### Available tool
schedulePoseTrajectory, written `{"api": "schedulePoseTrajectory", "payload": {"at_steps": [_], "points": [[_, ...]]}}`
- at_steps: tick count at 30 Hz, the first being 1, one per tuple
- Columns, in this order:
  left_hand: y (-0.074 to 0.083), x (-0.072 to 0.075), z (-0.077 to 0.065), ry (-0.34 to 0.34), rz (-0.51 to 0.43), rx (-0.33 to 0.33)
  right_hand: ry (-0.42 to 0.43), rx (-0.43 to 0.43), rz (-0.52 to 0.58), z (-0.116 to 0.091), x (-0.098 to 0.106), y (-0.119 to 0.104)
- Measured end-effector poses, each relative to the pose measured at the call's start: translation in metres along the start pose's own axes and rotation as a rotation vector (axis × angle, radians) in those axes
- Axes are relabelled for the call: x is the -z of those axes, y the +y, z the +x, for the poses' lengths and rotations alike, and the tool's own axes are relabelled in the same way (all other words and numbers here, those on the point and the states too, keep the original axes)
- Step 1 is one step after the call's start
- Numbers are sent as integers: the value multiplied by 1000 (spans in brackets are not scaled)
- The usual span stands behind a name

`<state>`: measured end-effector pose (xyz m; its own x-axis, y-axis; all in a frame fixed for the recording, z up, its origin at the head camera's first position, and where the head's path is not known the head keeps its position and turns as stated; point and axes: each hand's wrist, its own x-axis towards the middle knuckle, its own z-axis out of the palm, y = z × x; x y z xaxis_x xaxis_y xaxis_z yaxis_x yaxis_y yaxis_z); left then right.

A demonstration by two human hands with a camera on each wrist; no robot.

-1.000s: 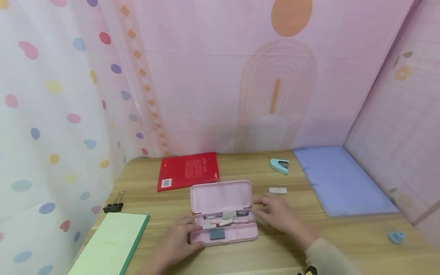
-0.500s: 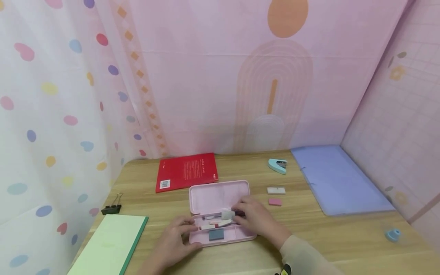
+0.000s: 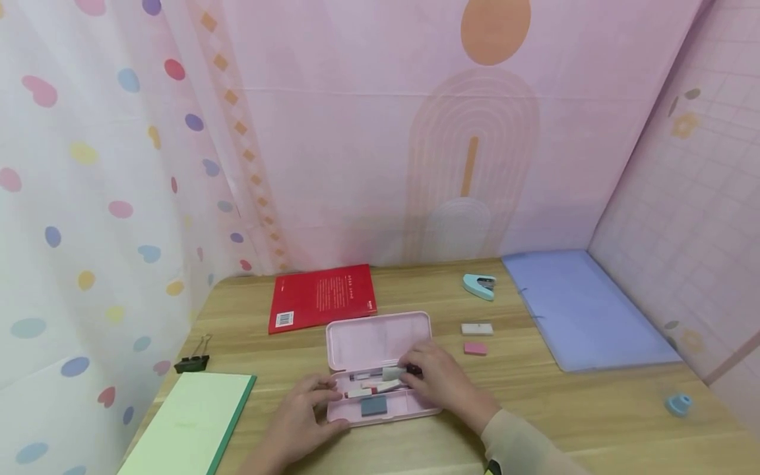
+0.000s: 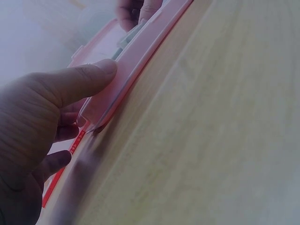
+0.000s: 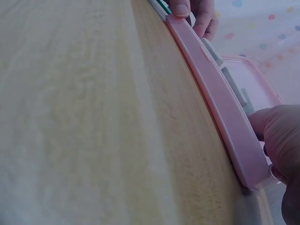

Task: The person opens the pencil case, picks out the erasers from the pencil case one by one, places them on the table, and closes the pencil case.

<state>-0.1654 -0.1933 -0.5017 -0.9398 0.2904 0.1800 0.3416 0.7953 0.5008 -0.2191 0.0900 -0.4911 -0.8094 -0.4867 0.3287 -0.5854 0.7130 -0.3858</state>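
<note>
A pink pencil case [image 3: 380, 343] lies with its lid folded back on the wooden table. My left hand [image 3: 305, 412] holds its left end, and in the left wrist view the thumb [image 4: 101, 70] presses the front wall. My right hand [image 3: 439, 376] reaches into the right part of the case, fingers curled at the dark end of a pen [image 3: 363, 377], which they partly hide. In front of that pen lie a red-and-white pen [image 3: 359, 392] and other slim writing tools. A blue-grey eraser [image 3: 374, 405] sits in the front compartment.
Right of the case lie a white eraser [image 3: 477, 329] and a pink eraser [image 3: 475, 348]. Behind stand a mint stapler [image 3: 479, 286] and red book [image 3: 323, 298]. A blue folder [image 3: 594, 310], blue cap-like piece [image 3: 679, 405], binder clip [image 3: 192, 363] and green-edged notepad [image 3: 187, 422] lie outward.
My right hand has moved left from beside the case into it, onto the pen's end, uncovering the pink eraser. My left hand stays at the case's left end.
</note>
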Motion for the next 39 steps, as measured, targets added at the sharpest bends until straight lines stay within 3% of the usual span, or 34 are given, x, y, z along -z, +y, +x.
{"api": "schedulePoseTrajectory", "payload": {"at_steps": [7,10,14,19,24,39], "points": [[2,2,0,-16,0,8,39,-60,107,-4,6,-1],[2,1,0,-13,4,3,65,-167,222,-11,20,7],[3,1,0,-3,-3,-10,150,-300,311,-28,48,35],[4,2,1,-1,0,-11,262,-369,242,-56,79,84],[2,1,0,-5,0,-1,249,-439,118,-77,92,115],[2,1,-1,11,11,-6,142,-387,46,-81,74,132]]}}
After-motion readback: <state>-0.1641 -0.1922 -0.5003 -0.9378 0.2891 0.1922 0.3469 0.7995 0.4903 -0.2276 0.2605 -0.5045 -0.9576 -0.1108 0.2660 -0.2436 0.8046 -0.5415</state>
